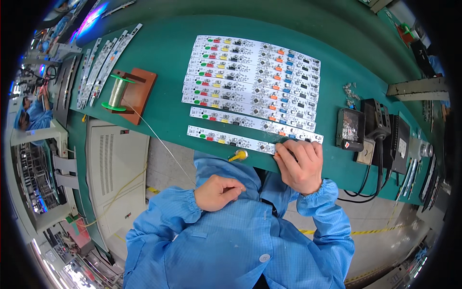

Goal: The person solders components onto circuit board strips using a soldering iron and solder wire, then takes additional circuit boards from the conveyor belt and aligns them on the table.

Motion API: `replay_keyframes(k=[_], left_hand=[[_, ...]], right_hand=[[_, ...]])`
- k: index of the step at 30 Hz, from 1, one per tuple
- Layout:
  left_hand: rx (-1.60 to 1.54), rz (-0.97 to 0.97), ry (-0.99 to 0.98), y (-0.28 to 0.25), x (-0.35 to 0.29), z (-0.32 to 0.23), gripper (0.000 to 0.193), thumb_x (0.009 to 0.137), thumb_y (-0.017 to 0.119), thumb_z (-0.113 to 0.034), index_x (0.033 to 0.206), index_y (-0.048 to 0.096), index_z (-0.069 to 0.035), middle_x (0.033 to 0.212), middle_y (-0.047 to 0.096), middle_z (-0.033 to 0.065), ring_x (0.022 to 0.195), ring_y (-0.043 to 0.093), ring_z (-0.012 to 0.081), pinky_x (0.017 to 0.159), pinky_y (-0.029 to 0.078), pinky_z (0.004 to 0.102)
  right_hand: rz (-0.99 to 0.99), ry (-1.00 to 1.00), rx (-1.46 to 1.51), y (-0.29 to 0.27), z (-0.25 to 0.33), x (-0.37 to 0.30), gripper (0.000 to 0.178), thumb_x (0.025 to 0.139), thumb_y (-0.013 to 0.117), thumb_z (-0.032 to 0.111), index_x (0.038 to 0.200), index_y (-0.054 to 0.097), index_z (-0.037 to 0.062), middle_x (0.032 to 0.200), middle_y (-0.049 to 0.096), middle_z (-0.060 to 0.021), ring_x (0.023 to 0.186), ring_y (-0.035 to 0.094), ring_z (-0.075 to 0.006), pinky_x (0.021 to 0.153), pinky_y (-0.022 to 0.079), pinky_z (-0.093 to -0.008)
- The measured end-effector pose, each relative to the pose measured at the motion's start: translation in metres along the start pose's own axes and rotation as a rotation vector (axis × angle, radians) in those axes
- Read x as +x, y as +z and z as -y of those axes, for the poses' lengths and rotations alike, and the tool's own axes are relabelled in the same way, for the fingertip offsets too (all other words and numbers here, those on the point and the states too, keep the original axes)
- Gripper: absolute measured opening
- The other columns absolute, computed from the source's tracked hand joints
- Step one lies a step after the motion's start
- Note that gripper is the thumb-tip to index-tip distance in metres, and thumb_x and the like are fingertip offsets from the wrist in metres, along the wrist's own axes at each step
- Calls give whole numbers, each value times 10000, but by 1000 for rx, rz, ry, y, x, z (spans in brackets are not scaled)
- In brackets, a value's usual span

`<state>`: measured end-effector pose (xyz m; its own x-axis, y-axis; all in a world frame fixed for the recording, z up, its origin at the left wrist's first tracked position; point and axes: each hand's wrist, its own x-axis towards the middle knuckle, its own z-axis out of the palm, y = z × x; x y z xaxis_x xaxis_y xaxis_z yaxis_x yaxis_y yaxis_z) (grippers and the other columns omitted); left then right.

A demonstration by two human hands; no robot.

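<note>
My left hand [219, 192] is closed in front of my body, thumb against forefinger, pinching thin solder wire [159, 138]. That wire slants down to the hand from a spool with green flanges [117, 93], mounted on a brown stand [140, 96]. At the bench's near edge my right hand [302, 166] has its fingers curled over the right end of the nearest white circuit board strip [221, 138]. Its fingers hide part of that end. A second strip [226, 118] lies just beyond, and several more [250, 79] overlap in a stack behind it, bearing red, yellow, black, orange and blue parts.
On the green bench [163, 53], more strips [108, 62] lie at the far left. A black tray with bright residue [351, 127] sits at the right, beside black boxes [375, 120] with a thick cable. A yellow plug on a metal stud [239, 155] is at the near edge.
</note>
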<state>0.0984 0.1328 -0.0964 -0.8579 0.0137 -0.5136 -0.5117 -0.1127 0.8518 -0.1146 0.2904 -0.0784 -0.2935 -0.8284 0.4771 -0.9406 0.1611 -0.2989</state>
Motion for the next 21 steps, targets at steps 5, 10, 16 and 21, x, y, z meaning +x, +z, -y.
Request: replay_keyframes(k=[5, 10, 16, 21], left_hand=[[18, -67, 101, 12, -18, -27, 189, 932, 586, -112, 1041, 688, 5, 689, 655, 46, 621, 589, 82, 563, 478, 248], [-47, -38, 271, 24, -18, -47, 192, 928, 591, -96, 1054, 682, 17, 729, 674, 64, 637, 600, 87, 561, 483, 255], [10, 38, 292, 27, -19, -42, 212, 946, 567, -106, 1081, 666, 25, 751, 669, 60, 674, 602, 86, 592, 483, 253], [134, 148, 192, 13, -20, -30, 224, 956, 561, -144, 1080, 671, 7, 750, 669, 55, 683, 607, 89, 618, 492, 256]], right_hand=[[-166, 95, 158, -18, 22, -6, 361, 580, 763, 71, 928, 673, 45, 902, 628, -101, 789, 585, -273, 699, 425, -396], [-160, 265, 755, -18, 73, -28, 254, 620, 782, 44, 860, 701, 25, 771, 655, -89, 667, 606, -248, 627, 466, -338], [-208, 256, 677, -17, 82, -40, 153, 647, 774, 15, 777, 697, 39, 715, 640, -70, 619, 593, -232, 576, 448, -319], [-192, 197, 540, -29, 76, -49, 140, 615, 761, 6, 707, 669, 59, 658, 632, -53, 569, 576, -227, 554, 426, -310]])
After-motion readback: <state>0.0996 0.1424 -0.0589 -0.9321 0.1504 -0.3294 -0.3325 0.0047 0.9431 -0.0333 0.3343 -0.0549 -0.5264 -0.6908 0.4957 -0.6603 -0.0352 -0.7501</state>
